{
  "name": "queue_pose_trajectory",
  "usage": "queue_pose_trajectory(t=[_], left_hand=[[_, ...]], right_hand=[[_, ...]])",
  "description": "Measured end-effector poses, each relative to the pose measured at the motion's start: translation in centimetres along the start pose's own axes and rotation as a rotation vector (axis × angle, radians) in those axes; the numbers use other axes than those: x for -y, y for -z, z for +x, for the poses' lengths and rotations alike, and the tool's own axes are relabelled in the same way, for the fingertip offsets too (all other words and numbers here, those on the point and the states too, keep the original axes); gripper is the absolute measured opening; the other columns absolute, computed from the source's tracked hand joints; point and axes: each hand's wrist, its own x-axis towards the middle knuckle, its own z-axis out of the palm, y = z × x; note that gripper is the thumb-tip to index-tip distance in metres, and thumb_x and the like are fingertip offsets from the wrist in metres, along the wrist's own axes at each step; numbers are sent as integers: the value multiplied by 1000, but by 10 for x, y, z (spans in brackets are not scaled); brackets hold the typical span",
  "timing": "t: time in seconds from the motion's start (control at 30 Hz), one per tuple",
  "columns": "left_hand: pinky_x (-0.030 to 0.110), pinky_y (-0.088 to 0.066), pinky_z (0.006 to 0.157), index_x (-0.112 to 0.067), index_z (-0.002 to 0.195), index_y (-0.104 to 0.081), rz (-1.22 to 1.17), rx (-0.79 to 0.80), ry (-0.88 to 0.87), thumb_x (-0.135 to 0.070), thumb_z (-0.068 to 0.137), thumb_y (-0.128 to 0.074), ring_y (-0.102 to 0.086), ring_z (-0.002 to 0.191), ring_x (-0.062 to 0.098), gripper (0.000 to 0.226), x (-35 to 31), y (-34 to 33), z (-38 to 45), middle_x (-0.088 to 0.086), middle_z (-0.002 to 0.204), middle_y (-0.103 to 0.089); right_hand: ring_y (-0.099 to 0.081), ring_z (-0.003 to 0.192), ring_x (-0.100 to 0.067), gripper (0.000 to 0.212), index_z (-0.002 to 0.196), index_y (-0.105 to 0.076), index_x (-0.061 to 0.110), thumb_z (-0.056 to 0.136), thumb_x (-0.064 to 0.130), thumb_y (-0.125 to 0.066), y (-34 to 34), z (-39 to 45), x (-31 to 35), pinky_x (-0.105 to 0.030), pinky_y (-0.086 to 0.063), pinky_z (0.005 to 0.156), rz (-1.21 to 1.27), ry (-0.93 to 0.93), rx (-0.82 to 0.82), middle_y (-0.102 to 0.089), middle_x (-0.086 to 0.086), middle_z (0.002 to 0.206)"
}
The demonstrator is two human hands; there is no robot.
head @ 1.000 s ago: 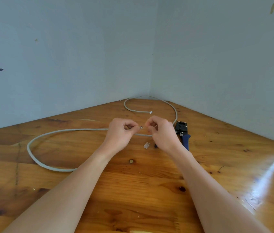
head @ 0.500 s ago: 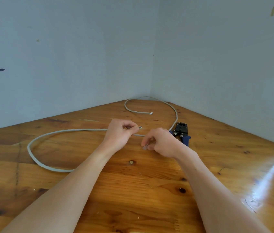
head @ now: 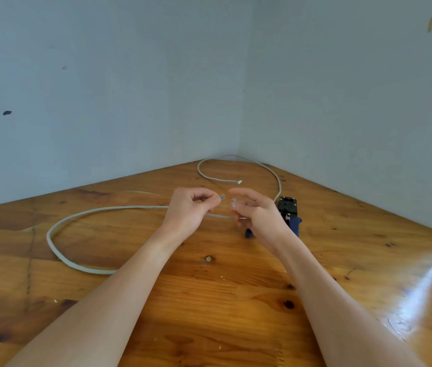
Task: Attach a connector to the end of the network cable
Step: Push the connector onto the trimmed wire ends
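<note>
1. Head view, hands: left hand [head: 187,211] raised above the wooden table [head: 209,300], thumb and forefinger pinched shut on the end of the grey network cable [head: 82,214]. Short bare wires [head: 222,197] stick out past the fingertips, pointing to the right.
2. Right hand [head: 258,211] just beside the left, also off the table. Thumb and fingers closed on a small clear connector [head: 233,203], held just right of the wire ends; the two look apart, gap very small.
3. Cable: runs left from the left hand, loops wide over the table and comes back under the left forearm. Another stretch passes behind the hands, curves into the wall corner and ends free at a pale tip [head: 239,182] on the table.
4. Crimping tool [head: 289,211], black head and blue handles, lies on the table behind the right hand, partly hidden by the wrist.
5. Both forearms bare.
</note>
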Motion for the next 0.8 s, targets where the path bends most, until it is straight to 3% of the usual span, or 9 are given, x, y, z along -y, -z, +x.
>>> queue_pose_trajectory(t=[0.1,0.23,0.37,0.5,0.8], left_hand=[[6,-42,52,-30,79,-77,-20,8,-11,-20,90,-72,-59,56,-8,15,0,0,0,-19,63,-69],[8,-41,50,-22,83,-79,-49,23,-33,-19,90,-72,-57,55,-6,11,-2,1,0,-17,62,-68],[9,-43,51,-28,82,-79,-64,19,-33,-21,90,-73,-60,58,-5,12,-5,1,-1,-13,70,-73],[8,-42,52,-29,82,-79,-81,12,-39,-21,89,-74,-60,58,-7,12,-8,1,-2,-15,71,-73],[8,-40,49,-23,81,-80,-107,29,-87,-17,89,-73,-54,51,-4,13,-10,0,-2,-15,61,-66]], right_hand=[[-63,71,-20,25,111,-74,8,96,-2,-57,-1,0,0,-30,-54,66,330,-82,47,-66,-15,87],[-74,78,-20,23,117,-68,0,96,1,-58,-4,-1,3,-29,-61,69,595,-190,59,-75,-13,90],[-75,73,-18,14,92,-77,4,88,13,-67,-8,-2,7,-27,-62,64,776,-307,67,-76,-11,84],[-71,64,-14,18,79,-81,7,85,20,-69,-11,-2,6,-26,-60,58,883,-371,100,-74,-7,77],[-64,60,-13,13,91,-72,4,88,14,-64,-14,-3,4,-26,-58,58,872,-358,117,-67,-7,73]])
